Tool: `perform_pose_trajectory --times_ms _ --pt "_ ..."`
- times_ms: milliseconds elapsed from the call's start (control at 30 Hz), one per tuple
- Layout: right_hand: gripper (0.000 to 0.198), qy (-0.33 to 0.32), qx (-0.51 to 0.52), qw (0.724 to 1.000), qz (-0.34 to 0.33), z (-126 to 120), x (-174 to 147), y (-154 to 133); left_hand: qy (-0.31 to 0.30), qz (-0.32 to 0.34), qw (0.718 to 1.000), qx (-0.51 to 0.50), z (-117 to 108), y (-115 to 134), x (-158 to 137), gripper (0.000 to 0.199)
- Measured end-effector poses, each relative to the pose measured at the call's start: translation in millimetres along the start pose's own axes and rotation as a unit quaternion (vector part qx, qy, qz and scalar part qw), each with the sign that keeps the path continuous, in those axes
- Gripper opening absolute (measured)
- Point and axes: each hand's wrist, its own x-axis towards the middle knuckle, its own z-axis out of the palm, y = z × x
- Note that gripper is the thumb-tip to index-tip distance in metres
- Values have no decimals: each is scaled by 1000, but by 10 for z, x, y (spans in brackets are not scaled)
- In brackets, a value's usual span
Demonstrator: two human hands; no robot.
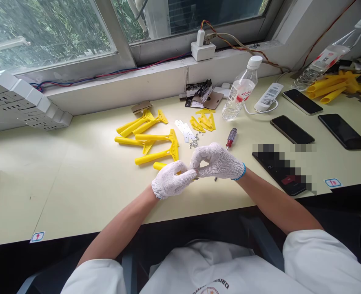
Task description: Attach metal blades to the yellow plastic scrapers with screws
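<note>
My left hand [171, 179] and my right hand [217, 162], both in white knit gloves, meet above the table with fingertips pinched together. Whatever lies between them is tiny and mostly covered by the gloves. A yellow handle [159, 165] sticks out from behind my left hand; I cannot tell if it is held or lying there. Just beyond are yellow scraper handles [154, 157], a pile of small screws [194, 142], white flat plates [184, 130] and small yellow plastic parts [205, 121]. A screwdriver [231, 138] with a red and clear handle lies partly behind my right hand.
A water bottle [240, 90] stands near the back beside a power strip [269, 97]. Several phones [293, 129] lie to the right. Black packaging [200, 94] rests against the sill. More yellow handles [330, 87] are at far right, white stacked boxes [24, 102] at left.
</note>
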Motion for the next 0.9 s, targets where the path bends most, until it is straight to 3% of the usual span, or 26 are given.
perform_pose_trajectory --times_ms 300,433,567,667,767,900 --pt "14 -56 4 998 -5 -92 2 -26 4 15 997 75 38 40 4 28" --pt "18 -52 1 998 34 -146 -17 -33 52 90 987 124 50 0 46 21" --pt "37 -66 90 990 85 -195 -15 -57 94 125 978 138 32 -35 91 19" --pt "40 -60 131 984 99 -202 1 -60 164 153 966 131 18 2 126 22" --pt "43 -46 118 985 113 -194 4 -40 214 143 961 105 7 72 158 21" --pt "45 -31 129 982 136 -203 -9 14 219 109 963 112 -13 125 177 11"
